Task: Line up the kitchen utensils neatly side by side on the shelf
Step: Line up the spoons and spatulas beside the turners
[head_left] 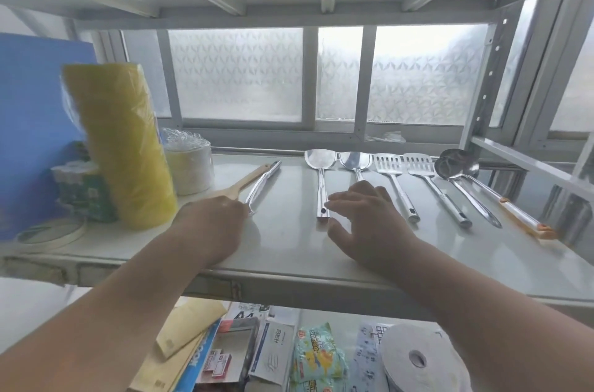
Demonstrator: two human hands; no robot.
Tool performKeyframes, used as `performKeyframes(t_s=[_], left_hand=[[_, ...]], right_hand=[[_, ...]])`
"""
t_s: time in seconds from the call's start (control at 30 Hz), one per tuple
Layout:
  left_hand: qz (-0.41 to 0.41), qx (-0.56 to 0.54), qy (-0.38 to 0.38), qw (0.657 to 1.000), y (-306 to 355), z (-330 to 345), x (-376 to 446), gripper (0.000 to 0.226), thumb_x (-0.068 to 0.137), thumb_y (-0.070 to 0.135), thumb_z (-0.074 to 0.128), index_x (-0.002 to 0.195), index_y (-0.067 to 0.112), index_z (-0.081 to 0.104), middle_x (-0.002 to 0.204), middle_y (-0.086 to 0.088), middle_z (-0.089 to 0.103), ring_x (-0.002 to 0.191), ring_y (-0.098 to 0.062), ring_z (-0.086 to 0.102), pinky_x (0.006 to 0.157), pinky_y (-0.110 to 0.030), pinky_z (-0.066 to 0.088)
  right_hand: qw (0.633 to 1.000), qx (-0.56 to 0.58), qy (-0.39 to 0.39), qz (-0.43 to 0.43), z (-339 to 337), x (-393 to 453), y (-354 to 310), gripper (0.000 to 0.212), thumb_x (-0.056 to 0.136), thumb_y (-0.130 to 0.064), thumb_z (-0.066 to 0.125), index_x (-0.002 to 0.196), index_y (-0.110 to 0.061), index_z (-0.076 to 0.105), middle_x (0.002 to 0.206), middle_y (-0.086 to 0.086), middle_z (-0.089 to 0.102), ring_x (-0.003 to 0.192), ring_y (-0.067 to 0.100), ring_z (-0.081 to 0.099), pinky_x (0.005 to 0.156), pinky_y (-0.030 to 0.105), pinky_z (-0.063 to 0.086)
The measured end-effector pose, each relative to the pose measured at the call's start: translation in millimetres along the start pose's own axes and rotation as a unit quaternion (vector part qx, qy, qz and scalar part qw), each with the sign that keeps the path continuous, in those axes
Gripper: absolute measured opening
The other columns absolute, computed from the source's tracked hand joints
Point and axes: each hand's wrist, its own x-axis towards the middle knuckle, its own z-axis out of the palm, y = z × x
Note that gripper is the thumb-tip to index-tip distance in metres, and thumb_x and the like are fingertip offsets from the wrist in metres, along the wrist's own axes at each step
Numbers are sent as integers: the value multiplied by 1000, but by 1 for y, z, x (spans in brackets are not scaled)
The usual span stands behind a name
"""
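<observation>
Several steel utensils lie on the white shelf. A solid turner lies in the middle, its handle end beside my right hand. That hand is open, fingers spread, and covers the handle of a second solid turner. Further right lie two slotted turners and two ladles, one with an orange-tipped handle. On the left, a wooden spatula and a steel utensil lie slanted. My left hand covers their near ends; its grip is hidden.
A yellow plastic-wrapped roll, a white cup stack, green packets, a tape roll and a blue board crowd the shelf's left end. Below are packets and a paper roll. A frosted window stands behind.
</observation>
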Motion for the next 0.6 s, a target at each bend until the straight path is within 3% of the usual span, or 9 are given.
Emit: performKeyframes(t_s=[0.13, 0.23, 0.3, 0.37, 0.43, 0.5, 0.6], left_hand=[[-18, -34, 136, 990, 2, 3, 0, 25, 105, 25, 50, 122, 31, 67, 101, -3, 74, 95, -31, 73, 74, -36, 53], [-7, -249, 274, 929, 3, -5, 2, 20, 100, 29, 57, 106, 26, 76, 81, -4, 74, 81, -36, 71, 72, -42, 59], [-10, -426, 288, 858, 6, -18, 5, 14, 97, 30, 69, 102, 24, 81, 82, 3, 79, 83, -24, 74, 78, -39, 61], [-21, -610, 238, 755, 14, -33, 8, 4, 90, 27, 80, 91, 26, 83, 87, 7, 82, 89, -13, 78, 86, -37, 62], [-16, -757, 171, 630, 19, -44, 12, 11, 88, 15, 80, 85, 23, 86, 95, -2, 83, 97, -25, 78, 92, -44, 62], [-6, -841, 105, 531, 24, -51, 12, 17, 94, 4, 72, 87, 13, 85, 96, -11, 82, 91, -30, 78, 85, -46, 65], [7, -887, 51, 459, 33, -55, 9, 12, 99, 5, 66, 95, 8, 76, 90, -9, 81, 85, -28, 81, 78, -37, 65]], right_hand=[[1000, -26, 2, -5, -8, -7, 0, 37, 88, -37, 57, 118, -24, 75, 125, -13, 70, 120, 18, 51, 101, 47, 40], [999, -32, 21, 19, -16, -12, 5, 49, 86, -38, 58, 132, -23, 66, 140, -7, 62, 128, 21, 46, 105, 47, 39], [997, -45, 40, 43, -23, -15, 12, 61, 85, -39, 58, 145, -25, 53, 153, -3, 50, 135, 23, 39, 108, 47, 36], [994, -54, 65, 68, -33, -17, 23, 73, 85, -38, 61, 154, -26, 37, 162, 0, 36, 140, 27, 33, 112, 49, 31], [987, -70, 110, 96, -46, -18, 36, 85, 85, -38, 66, 159, -27, 25, 167, 4, 23, 145, 32, 30, 116, 52, 27], [978, -73, 150, 124, -60, -20, 52, 93, 85, -40, 70, 161, -29, 18, 169, 7, 16, 149, 35, 25, 118, 56, 25], [970, -80, 180, 140, -75, -28, 75, 80, 87, -41, 68, 157, -29, 30, 161, 9, 34, 145, 36, 33, 113, 61, 32]])
